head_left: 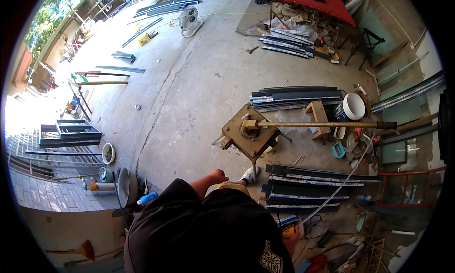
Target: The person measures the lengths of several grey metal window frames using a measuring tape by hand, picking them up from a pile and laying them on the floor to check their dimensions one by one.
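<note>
I see the right hand (292, 243) gripping a yellow-cased tape measure (287, 232), silver blade (348, 178) extended over stacked dark-grey bars (298, 191); left hand (218, 176) curled into a fist. Brown square-topped metal stand (235, 131) obstructs ahead.

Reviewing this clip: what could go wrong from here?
The long tape blade reaching out from the yellow tape measure in the right hand might buckle or snap back. A shoe is close beside a leg of the metal stand, a possible trip. The long lever juts out rightward and could be bumped.
</note>
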Action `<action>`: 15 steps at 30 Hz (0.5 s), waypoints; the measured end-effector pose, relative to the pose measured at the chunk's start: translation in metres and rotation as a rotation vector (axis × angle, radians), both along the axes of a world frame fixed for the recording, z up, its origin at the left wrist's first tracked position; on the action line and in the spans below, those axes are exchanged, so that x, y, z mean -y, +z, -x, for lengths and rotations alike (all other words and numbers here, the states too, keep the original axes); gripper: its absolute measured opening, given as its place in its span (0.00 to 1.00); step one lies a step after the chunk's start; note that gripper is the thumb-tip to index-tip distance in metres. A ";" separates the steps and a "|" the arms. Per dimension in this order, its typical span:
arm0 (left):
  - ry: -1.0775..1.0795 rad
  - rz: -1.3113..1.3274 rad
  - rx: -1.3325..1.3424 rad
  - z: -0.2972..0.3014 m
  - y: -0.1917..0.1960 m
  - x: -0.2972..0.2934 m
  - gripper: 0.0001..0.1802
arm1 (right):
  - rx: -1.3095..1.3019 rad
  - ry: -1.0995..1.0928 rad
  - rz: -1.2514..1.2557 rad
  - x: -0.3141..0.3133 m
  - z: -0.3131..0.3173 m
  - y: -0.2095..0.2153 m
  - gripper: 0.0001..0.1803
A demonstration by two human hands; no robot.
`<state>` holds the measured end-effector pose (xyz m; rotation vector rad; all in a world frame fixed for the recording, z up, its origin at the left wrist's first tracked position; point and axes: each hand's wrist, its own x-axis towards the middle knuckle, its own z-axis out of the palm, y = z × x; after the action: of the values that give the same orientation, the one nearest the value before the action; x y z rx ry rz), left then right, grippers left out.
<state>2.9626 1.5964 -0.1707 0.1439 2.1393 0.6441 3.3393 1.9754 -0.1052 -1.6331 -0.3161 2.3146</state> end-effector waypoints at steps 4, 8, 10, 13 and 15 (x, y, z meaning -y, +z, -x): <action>-0.021 0.041 0.044 -0.002 0.006 0.005 0.26 | -0.021 0.020 -0.029 0.002 -0.005 -0.014 0.14; -0.075 0.032 0.051 0.002 0.016 -0.003 0.26 | -0.062 0.070 -0.237 -0.005 -0.006 -0.019 0.14; -0.118 0.038 0.021 0.003 0.019 -0.007 0.26 | -0.067 -0.003 -0.054 -0.007 -0.004 -0.012 0.14; -0.165 0.025 -0.010 0.003 0.023 -0.016 0.27 | -0.072 -0.001 -0.039 -0.002 -0.004 -0.003 0.14; -0.168 0.010 -0.010 0.003 0.025 -0.023 0.27 | -0.013 -0.029 -0.029 0.001 -0.006 0.002 0.15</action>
<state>2.9598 1.6191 -0.1457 0.3182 2.1129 0.5354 3.3451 1.9743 -0.1034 -1.5975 -0.3194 2.2884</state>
